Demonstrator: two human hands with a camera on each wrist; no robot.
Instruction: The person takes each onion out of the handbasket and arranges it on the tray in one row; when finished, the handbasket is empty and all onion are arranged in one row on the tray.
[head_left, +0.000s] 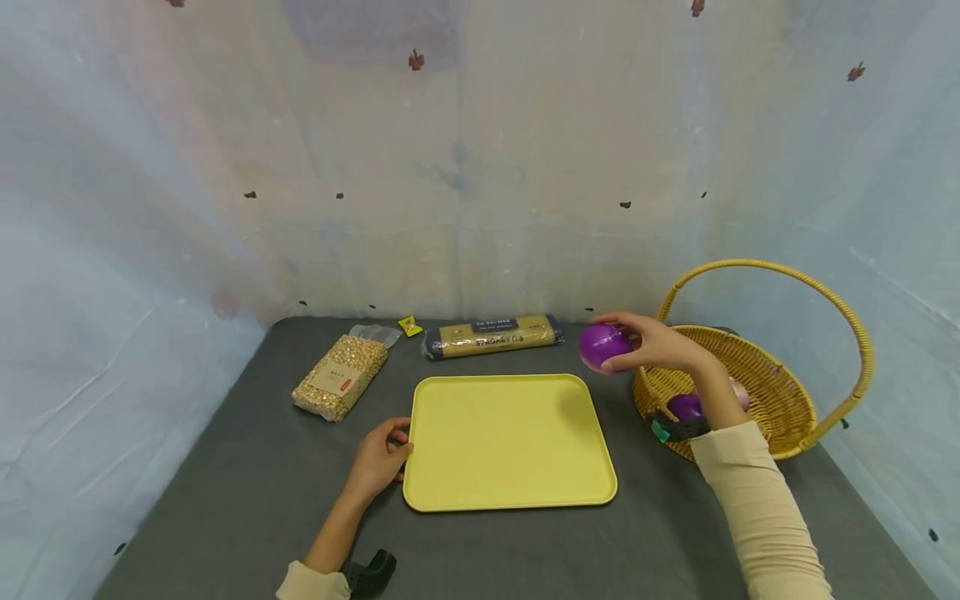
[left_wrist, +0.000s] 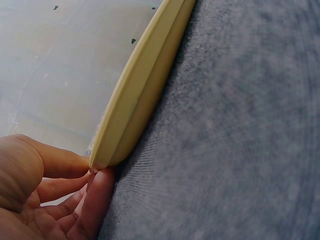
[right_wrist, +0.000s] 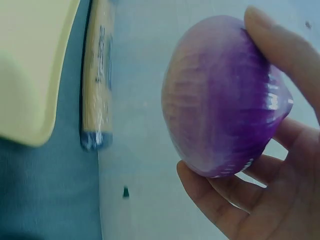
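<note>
Grain bag (head_left: 340,377) lying far left on the tabletop (head_left: 247,492), a small yellow packet (head_left: 409,325) behind it; left hand (head_left: 381,457) resting at the tray's (head_left: 510,442) left edge, fingers (left_wrist: 95,197) curling against the rim, thumb on top; pasta pack (head_left: 491,335) lying behind the tray; right hand (head_left: 660,343) gripping a purple onion (head_left: 602,346) in the air, between the tray's far right corner and the basket (head_left: 780,392); another purple onion (head_left: 685,407) sitting inside the basket, far right.

Tray (head_left: 510,442) bare; basket handle (head_left: 787,275) arches over basket.
</note>
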